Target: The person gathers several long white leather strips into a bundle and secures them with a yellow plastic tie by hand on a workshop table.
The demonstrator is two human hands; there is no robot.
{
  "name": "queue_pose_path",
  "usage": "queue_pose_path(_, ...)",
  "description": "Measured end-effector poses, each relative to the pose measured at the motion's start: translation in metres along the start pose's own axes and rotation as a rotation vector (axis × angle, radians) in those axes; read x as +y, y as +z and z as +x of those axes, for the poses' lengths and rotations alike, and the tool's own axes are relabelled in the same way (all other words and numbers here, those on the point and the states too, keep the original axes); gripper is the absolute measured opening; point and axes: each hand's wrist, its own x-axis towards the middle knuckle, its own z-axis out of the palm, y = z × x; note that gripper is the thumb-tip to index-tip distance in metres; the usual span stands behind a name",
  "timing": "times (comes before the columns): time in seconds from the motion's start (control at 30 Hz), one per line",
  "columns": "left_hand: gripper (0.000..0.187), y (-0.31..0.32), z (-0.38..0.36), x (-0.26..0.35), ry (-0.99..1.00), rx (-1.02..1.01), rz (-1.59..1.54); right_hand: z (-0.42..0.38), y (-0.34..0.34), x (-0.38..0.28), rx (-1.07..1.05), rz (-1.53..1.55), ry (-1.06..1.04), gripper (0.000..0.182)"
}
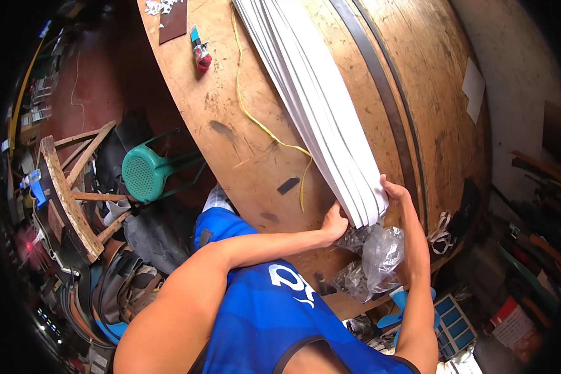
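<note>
A long bundle of white strips (321,103) lies along the wooden table, its near end between my two hands. My left hand (335,223) is against the left side of that end, fingers closed on it and partly hidden beneath. On the right side, my right hand (394,190) touches the bundle's edge with the thumb raised; its other fingers are mostly hidden. Crumpled clear plastic (383,252) sits just below the end of the strips. A yellow cord (255,118) runs to the left of the bundle, close to a small dark piece (288,186).
On the wooden table (212,93) are a red and teal tool (199,50), a brown sheet (172,23) and long dark strips (380,75) at the right. A green stool (144,174) and a wooden frame (68,193) stand left. A blue fan (400,305) is below the edge.
</note>
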Motion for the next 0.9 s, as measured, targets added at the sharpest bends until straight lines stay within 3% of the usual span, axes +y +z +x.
queue_pose_path(0.07,0.058,-0.007,0.003,0.007,-0.077,-0.059,-0.025,0.004,-0.003,0.005,0.022,0.025,0.001,0.099)
queue_pose_path(0.23,0.052,-0.019,0.018,-0.017,0.009,-0.033,0.149,0.002,0.003,0.002,0.023,0.037,-0.013,0.099)
queue_pose_path(0.3,0.042,-0.047,0.025,-0.025,0.374,-0.189,0.596,-0.003,0.007,0.0,0.019,0.052,-0.029,0.099)
queue_pose_path(0.37,0.027,-0.089,0.015,0.0,0.76,-0.21,0.908,-0.009,0.013,-0.005,0.023,0.042,-0.038,0.098)
queue_pose_path(0.4,0.031,-0.115,0.018,0.003,0.903,-0.247,1.023,-0.008,0.012,-0.003,0.026,0.05,-0.039,0.098)
queue_pose_path(0.47,0.036,-0.154,0.012,0.021,1.06,-0.266,1.348,-0.004,0.01,0.0,0.064,0.007,-0.044,0.108)
queue_pose_path(0.53,0.034,-0.175,0.018,0.015,1.155,-0.261,1.479,-0.001,0.01,0.002,0.054,0.019,-0.06,0.107)
queue_pose_path(0.73,0.027,-0.15,0.034,-0.004,1.21,-0.463,1.578,-0.004,0.007,0.001,-0.001,0.083,-0.041,0.095)
queue_pose_path(0.8,0.027,-0.123,0.044,-0.019,1.246,-0.411,1.493,-0.006,0.006,0.0,0.008,0.094,-0.028,0.094)
queue_pose_path(0.87,0.032,-0.094,0.051,-0.029,1.027,-0.35,1.507,-0.007,0.007,-0.001,0.026,0.088,-0.037,0.094)
queue_pose_path(0.9,0.032,-0.081,0.055,-0.033,1.026,-0.35,1.505,-0.007,0.007,-0.002,0.027,0.088,-0.034,0.094)
